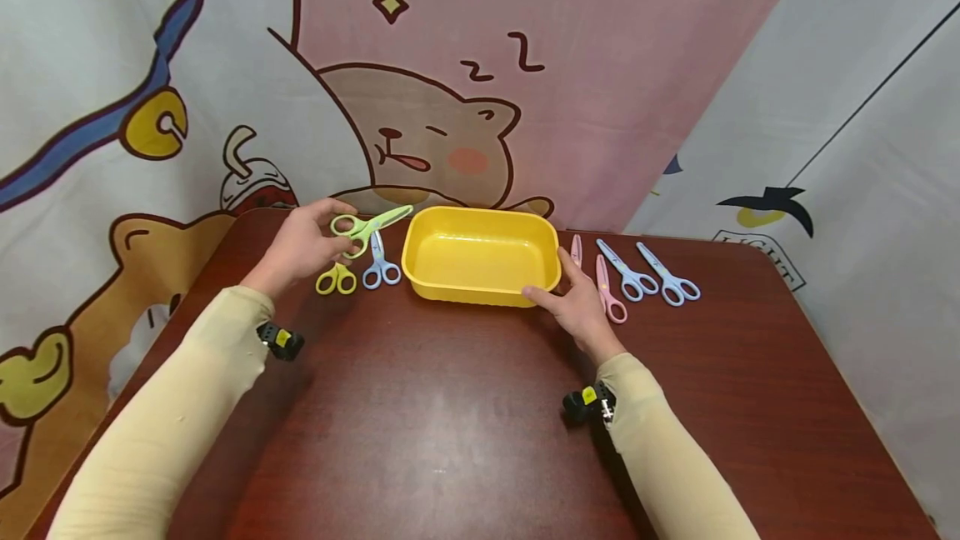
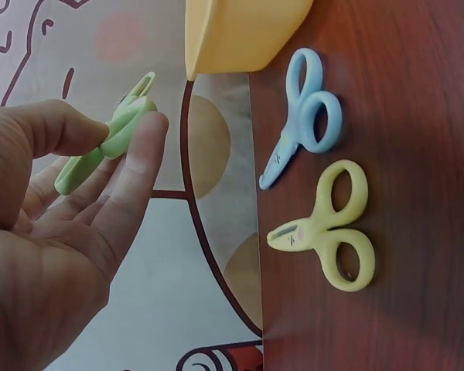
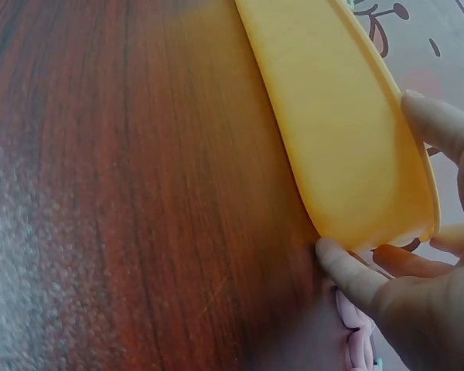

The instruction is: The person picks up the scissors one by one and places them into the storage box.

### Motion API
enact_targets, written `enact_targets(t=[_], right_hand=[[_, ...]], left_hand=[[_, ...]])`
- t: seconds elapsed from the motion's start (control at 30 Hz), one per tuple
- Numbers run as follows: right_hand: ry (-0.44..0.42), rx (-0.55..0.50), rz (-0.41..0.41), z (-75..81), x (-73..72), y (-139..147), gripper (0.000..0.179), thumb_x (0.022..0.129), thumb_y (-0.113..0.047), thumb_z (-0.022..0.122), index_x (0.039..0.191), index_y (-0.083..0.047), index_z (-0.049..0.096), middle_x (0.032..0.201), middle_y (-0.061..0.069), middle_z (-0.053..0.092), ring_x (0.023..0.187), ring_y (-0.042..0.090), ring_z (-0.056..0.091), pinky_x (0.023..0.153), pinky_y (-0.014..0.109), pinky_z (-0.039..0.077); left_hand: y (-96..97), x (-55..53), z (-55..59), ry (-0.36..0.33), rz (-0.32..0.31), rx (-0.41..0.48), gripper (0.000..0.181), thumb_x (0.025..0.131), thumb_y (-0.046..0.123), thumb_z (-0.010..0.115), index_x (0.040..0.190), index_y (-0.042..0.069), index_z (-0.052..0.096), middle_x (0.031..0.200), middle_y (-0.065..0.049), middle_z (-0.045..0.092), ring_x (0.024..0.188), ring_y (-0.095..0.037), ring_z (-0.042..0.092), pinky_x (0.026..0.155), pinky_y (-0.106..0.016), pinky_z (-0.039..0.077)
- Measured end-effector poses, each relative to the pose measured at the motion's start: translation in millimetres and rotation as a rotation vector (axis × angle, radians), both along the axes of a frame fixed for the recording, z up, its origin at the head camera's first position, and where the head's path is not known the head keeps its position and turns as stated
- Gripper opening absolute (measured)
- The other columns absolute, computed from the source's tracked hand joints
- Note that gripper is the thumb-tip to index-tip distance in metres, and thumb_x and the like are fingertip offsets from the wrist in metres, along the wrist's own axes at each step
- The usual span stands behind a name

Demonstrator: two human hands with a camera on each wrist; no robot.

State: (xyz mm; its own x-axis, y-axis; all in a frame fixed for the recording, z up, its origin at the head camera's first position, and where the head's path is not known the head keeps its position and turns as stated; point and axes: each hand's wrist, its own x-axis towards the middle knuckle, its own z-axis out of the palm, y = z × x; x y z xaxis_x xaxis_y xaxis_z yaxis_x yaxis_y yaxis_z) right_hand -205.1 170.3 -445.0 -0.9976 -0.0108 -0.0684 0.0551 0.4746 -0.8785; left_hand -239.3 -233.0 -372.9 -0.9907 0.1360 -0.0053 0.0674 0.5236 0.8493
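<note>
My left hand (image 1: pixel 303 244) pinches a pair of light green scissors (image 1: pixel 365 229) by the handles between thumb and fingers, above the table's far left. The blades point right, towards a yellow plastic basin (image 1: pixel 480 297). Below that hand lie yellow-green scissors (image 1: pixel 337 279) and blue scissors (image 1: pixel 381 272), both in the left wrist view too. At the basin's near right corner my right hand (image 1: pixel 581 307) holds on, its thumb at the front rim and the fingers along the right side. In the right wrist view, one fingertip touches the basin's lower corner (image 3: pixel 356 216).
Right of the basin lie pink scissors (image 1: pixel 611 302), another pink pair (image 1: pixel 576 250) partly hidden by the right hand, blue scissors (image 1: pixel 628 272) and more blue scissors (image 1: pixel 669 275). The brown table (image 1: pixel 435 423) ends at a printed curtain (image 1: pixel 600 107).
</note>
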Motion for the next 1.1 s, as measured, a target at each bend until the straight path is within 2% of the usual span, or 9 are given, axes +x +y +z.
enact_targets(t=[0.23, 0.5, 0.7, 0.93, 1.1], right_hand=[[-0.003, 0.011, -0.018, 0.0, 0.6, -1.5, 0.101, 0.086, -0.031, 0.085, 0.165, -0.014, 0.025, 0.169, 0.009, 0.029, 0.155, 0.029, 0.026, 0.125, 0.05, 0.022], [-0.01, 0.0, -0.026, 0.1, 0.1, -3.4, 0.101, 0.086, -0.03, 0.085, 0.165, -0.015, 0.025, 0.17, 0.006, 0.027, 0.156, 0.027, 0.023, 0.126, 0.049, 0.019], [-0.029, -0.017, -0.049, 0.4, 0.6, -3.4, 0.1, 0.086, -0.029, 0.085, 0.165, -0.017, 0.025, 0.17, 0.006, 0.028, 0.156, 0.028, 0.023, 0.126, 0.051, 0.019], [-0.043, -0.044, -0.05, 0.0, 0.9, -4.7, 0.1, 0.086, -0.025, 0.085, 0.165, -0.016, 0.024, 0.17, 0.006, 0.026, 0.156, 0.026, 0.022, 0.126, 0.048, 0.018], [-0.052, -0.056, -0.059, 0.3, 1.6, -4.7, 0.101, 0.086, -0.024, 0.085, 0.166, -0.016, 0.023, 0.171, 0.006, 0.025, 0.156, 0.026, 0.021, 0.126, 0.048, 0.018]], left_hand=[[11.2, -3.7, 5.2, -0.007, -0.01, 0.0, 0.044, 0.095, -0.006, 0.061, 0.138, -0.004, 0.053, 0.118, -0.025, 0.064, 0.088, -0.031, 0.074, 0.067, -0.03, 0.062], [23.2, -7.5, 10.4, -0.019, -0.034, 0.032, 0.047, 0.094, -0.005, 0.064, 0.139, -0.005, 0.054, 0.121, -0.024, 0.062, 0.084, -0.028, 0.073, 0.07, -0.034, 0.062], [34.5, -12.2, 11.1, -0.004, -0.077, 0.061, 0.045, 0.093, -0.006, 0.062, 0.138, -0.005, 0.056, 0.119, -0.024, 0.063, 0.088, -0.031, 0.074, 0.073, -0.04, 0.063], [45.5, -14.7, 9.0, -0.011, -0.09, 0.053, 0.044, 0.094, -0.007, 0.061, 0.137, -0.004, 0.057, 0.117, -0.023, 0.063, 0.088, -0.029, 0.074, 0.071, -0.035, 0.063], [50.7, -17.7, 8.7, -0.022, -0.108, 0.056, 0.048, 0.092, -0.008, 0.062, 0.139, -0.003, 0.056, 0.12, -0.024, 0.064, 0.087, -0.031, 0.074, 0.074, -0.041, 0.063]])
